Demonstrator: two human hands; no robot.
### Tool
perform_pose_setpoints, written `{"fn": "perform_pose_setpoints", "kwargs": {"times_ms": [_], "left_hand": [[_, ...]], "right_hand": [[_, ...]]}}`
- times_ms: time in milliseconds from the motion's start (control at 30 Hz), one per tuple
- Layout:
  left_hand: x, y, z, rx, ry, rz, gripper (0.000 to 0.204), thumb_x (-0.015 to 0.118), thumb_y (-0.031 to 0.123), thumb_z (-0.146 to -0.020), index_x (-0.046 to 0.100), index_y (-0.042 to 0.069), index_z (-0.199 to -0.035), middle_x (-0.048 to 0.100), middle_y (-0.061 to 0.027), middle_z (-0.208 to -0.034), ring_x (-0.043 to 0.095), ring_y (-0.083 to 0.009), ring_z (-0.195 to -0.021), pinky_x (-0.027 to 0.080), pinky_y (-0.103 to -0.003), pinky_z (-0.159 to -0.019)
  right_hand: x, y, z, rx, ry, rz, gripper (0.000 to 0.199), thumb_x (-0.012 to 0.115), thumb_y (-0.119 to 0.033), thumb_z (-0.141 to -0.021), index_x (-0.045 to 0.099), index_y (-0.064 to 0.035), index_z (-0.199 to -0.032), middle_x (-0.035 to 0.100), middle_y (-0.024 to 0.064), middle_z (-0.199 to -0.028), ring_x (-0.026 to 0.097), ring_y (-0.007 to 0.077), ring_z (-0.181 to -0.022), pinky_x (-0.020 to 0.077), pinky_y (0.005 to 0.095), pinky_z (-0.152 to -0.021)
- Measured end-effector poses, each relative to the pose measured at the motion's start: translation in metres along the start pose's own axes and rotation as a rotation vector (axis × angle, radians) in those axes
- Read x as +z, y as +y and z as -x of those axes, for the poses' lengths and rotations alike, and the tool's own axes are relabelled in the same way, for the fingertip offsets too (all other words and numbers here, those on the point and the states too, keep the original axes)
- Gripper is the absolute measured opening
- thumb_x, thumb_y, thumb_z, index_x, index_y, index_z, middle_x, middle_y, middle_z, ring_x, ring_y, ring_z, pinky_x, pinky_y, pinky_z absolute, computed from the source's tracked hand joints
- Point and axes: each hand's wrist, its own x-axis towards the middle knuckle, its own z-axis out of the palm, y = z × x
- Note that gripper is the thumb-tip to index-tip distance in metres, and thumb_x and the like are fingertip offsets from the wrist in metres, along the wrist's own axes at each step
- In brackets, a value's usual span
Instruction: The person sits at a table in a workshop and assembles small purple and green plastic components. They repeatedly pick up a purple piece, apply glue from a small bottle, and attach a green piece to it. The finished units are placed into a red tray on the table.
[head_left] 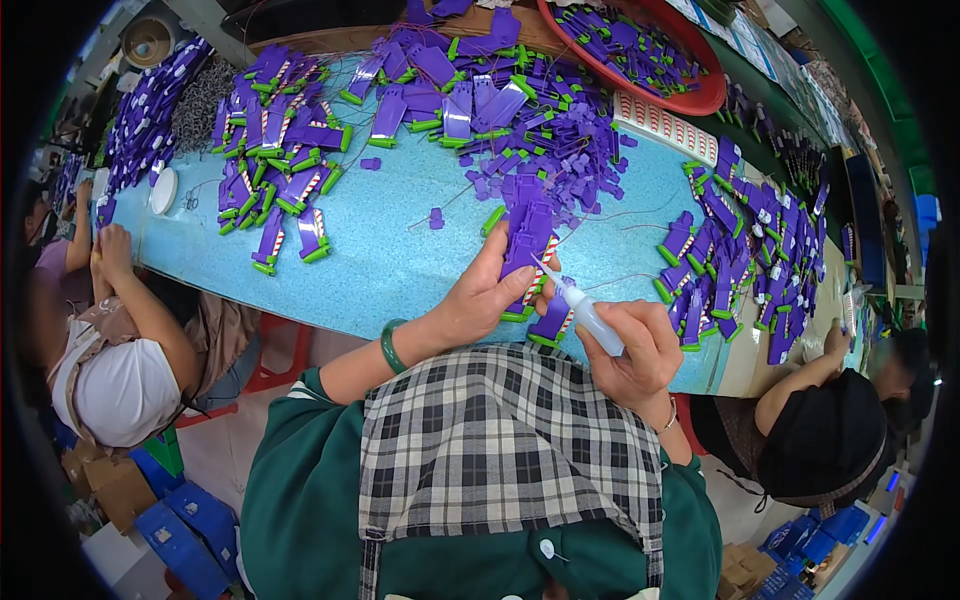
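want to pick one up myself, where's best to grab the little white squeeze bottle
Grip the squeeze bottle around its soft round body, coming from its rear end, as the right hand does. Its thin nozzle points up-left at the purple part in the left hand.

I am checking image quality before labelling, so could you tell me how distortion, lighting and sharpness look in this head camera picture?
Head view: strong fisheye bend, so the blue table edge curves and a black rim rings the frame; lighting is even and bright, with little glare and soft shadows; the left hand, the right hand and the small white bottle are fairly sharp, while the purple parts near the rim smear.
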Motion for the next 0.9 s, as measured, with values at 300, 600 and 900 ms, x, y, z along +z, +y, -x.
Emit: {"fn": "perform_pose_setpoints", "kwargs": {"times_ms": [300,600,900], "left_hand": [[0.004,-0.003,0.000,0.054,0.090,-0.210,0.045,0.043,0.011,-0.098,0.022,0.003,-0.137,0.049,-0.0108,-0.113,0.056,-0.0146,-0.087,0.051,-0.029,-0.075],[0.002,-0.012,-0.003,0.121,0.134,-0.495,0.044,0.044,0.010,-0.097,0.024,0.000,-0.135,0.052,-0.0114,-0.106,0.056,-0.0150,-0.077,0.049,-0.029,-0.068],[0.002,-0.011,-0.004,0.142,0.145,-0.605,0.044,0.046,0.008,-0.097,0.025,0.000,-0.134,0.053,-0.0125,-0.105,0.057,-0.0170,-0.079,0.050,-0.031,-0.067]], "right_hand": [[-0.003,-0.004,0.002,0.018,0.003,0.009,0.038,0.081,0.001,-0.062,0.066,-0.0014,-0.097,0.061,0.0113,-0.081,0.061,0.0209,-0.065,0.0489,0.0291,-0.054],[-0.001,-0.005,-0.001,0.003,-0.015,-0.021,0.039,0.081,0.001,-0.063,0.065,-0.0011,-0.098,0.061,0.0111,-0.081,0.061,0.0205,-0.064,0.0483,0.0289,-0.053],[-0.001,-0.003,-0.005,-0.019,-0.037,-0.008,0.040,0.082,0.000,-0.063,0.064,-0.0022,-0.099,0.062,0.0103,-0.080,0.061,0.0199,-0.062,0.0469,0.0280,-0.051]]}}
